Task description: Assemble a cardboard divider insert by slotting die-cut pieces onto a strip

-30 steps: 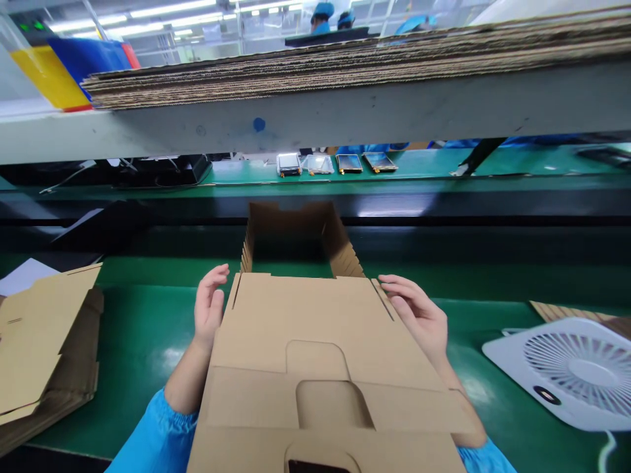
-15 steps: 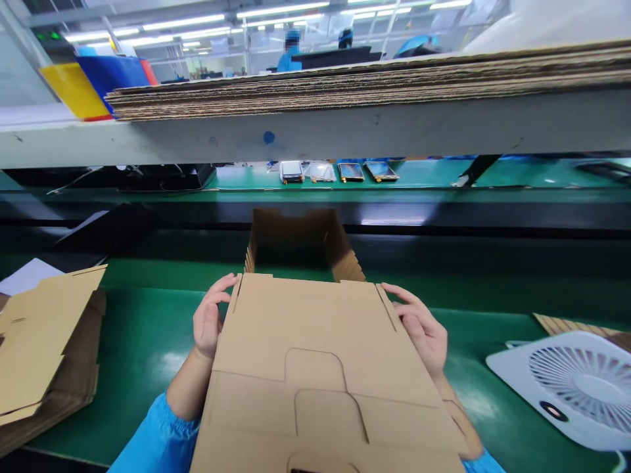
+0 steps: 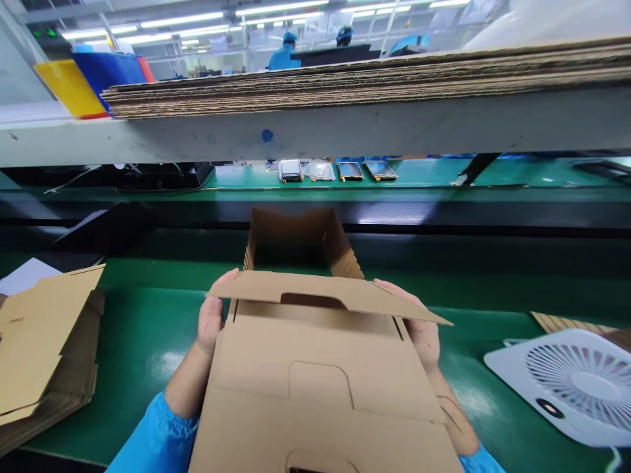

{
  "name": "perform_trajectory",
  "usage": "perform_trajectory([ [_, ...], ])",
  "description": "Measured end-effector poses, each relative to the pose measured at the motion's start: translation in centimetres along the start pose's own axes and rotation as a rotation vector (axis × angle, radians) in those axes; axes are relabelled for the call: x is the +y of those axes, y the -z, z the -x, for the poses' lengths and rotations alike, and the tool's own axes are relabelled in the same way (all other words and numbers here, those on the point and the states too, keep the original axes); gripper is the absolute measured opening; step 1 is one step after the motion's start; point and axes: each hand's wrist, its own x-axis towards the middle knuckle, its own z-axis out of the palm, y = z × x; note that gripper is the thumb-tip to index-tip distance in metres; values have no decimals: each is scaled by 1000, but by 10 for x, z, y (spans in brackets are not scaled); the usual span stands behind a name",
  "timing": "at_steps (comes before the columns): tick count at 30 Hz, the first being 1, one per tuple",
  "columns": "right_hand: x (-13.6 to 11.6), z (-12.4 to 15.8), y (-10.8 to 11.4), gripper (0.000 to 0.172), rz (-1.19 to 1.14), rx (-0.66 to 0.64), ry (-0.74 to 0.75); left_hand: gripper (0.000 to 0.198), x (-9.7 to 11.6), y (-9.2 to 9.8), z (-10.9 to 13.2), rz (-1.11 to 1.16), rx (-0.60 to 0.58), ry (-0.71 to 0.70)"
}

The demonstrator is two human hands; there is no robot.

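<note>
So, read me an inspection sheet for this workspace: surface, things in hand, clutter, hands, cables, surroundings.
Surface: glossy green worktop, showing light reflections.
Things in hand: brown cardboard sheet with cut slots, its far flap raised and leaning towards the person.
Clutter: open-topped brown cardboard frame beyond; folded brown cardboard pieces at left; white plastic fan with slotted grille at right.
Hands: left hand and right hand at the flap's ends, fingers partly hidden.
Cables: white cord by the fan; thin pale cable at upper left.
Surroundings: grey shelf bearing stacked brown corrugated cardboard; blue-clad person in the background.
</note>
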Motion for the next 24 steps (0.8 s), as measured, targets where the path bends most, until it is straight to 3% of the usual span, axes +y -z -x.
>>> perform_trajectory([
  [4,4,3,1,56,-11,-29,-74,62,0,-3,0,45,-6,10],
  [16,9,0,1,48,-52,2,-47,60,2,4,-1,-71,53,-18],
  [24,4,2,0,62,-206,-146,-279,53,2,4,-6,-206,-12,-49],
])
